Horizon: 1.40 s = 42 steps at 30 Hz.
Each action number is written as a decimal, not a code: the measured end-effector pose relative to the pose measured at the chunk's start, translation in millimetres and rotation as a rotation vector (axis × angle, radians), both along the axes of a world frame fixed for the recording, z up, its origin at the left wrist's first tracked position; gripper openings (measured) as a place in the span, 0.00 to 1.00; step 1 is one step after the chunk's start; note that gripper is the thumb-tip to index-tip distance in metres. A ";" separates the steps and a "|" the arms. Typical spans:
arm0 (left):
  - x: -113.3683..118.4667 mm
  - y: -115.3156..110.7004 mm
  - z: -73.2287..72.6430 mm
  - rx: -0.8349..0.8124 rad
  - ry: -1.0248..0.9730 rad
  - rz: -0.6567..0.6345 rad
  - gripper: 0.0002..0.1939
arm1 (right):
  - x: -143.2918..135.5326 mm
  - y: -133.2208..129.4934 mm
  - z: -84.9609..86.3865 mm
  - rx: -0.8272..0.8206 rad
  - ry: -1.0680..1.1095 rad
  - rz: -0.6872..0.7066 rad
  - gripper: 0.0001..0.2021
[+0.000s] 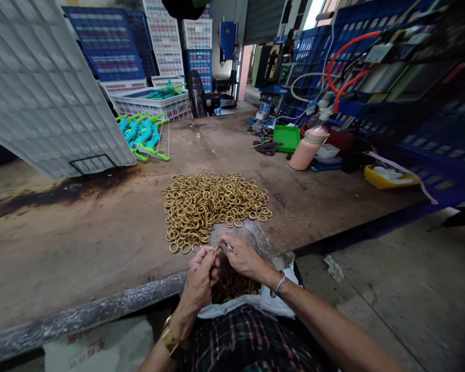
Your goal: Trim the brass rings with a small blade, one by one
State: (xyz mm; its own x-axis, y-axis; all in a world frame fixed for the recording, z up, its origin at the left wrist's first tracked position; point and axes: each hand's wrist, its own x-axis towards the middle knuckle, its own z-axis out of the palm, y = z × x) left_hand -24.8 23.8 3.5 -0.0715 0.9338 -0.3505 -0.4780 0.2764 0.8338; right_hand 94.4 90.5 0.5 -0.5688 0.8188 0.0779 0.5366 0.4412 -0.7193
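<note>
A heap of brass-coloured rings (213, 199) lies on the brown worktable (132, 222) just beyond my hands. My left hand (201, 274) is closed, pinching a brass ring (217, 248) at its fingertips. Close against it, my right hand (242, 253) is also closed. A small greyish metal piece (228, 245) shows between its fingers, but I cannot make out what it is. Below both hands, in my lap, a white bag (232, 305) holds more rings (236, 287), partly hidden by my wrists.
A tall white plastic rack (50, 88) stands at the left, beside turquoise and green plastic parts (145, 134). Toward the right are a pink bottle (308, 149), a green tray (287, 138) and a yellow tray (389, 178). Stacked crates (104, 46) and a black fan (203, 95) are behind.
</note>
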 end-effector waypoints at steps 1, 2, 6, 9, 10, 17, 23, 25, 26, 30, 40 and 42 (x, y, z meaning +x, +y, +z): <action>0.0 0.1 0.0 0.007 0.004 0.000 0.17 | 1.1 -1.9 -0.6 0.033 -0.055 0.032 0.06; -0.1 0.1 -0.5 0.015 0.011 0.001 0.18 | 1.7 -3.9 -0.8 0.063 -0.105 0.059 0.06; -1.8 -0.8 -6.4 0.033 0.070 0.011 0.18 | 1.2 -9.1 -0.1 0.128 -0.232 0.115 0.11; -3.4 -1.7 -12.3 0.043 0.106 -0.001 0.17 | -0.2 -8.9 0.8 0.130 -0.295 0.120 0.12; -3.8 -1.9 -13.7 0.051 0.117 -0.006 0.17 | -0.6 -8.6 1.3 0.127 -0.311 0.126 0.12; -4.2 -0.4 -14.2 0.065 0.199 0.005 0.18 | -3.3 -10.3 7.1 0.120 -0.405 0.126 0.14; -3.6 -1.0 -14.1 0.049 0.237 0.029 0.19 | -6.3 -11.9 7.2 0.137 -0.445 0.085 0.16; -3.9 -1.5 -14.5 0.059 0.248 0.028 0.19 | -6.6 -12.1 7.2 0.128 -0.448 0.089 0.15; -4.1 -1.7 -14.8 0.067 0.256 0.028 0.19 | -6.7 -12.1 7.4 0.123 -0.449 0.092 0.14; -5.3 -2.5 -15.1 0.094 0.291 0.028 0.19 | -7.2 -11.5 8.8 0.090 -0.405 0.126 0.13; -6.4 -7.8 -16.4 0.112 0.380 0.030 0.19 | -6.0 -7.3 13.3 0.052 -0.462 0.135 0.13; -4.1 -11.5 -11.7 0.084 0.318 -0.001 0.19 | -4.8 -3.8 10.7 0.083 -0.522 0.086 0.14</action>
